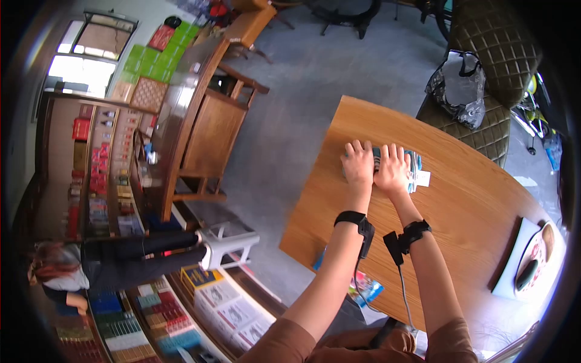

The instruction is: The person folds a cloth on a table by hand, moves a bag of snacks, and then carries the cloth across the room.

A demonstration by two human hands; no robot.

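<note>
On wooden table (460, 199), left hand (358, 162) and right hand (392, 169) flat, fingers spread, pressing folded cloth (413, 163) beneath

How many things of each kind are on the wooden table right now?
Folded cloth under both hands: 1
White tag on the cloth: 1
White board: 1
Dark mouse-like object: 1
Total: 4

Bare table (466, 199) around; mouse (526, 273) sits well right.
</note>
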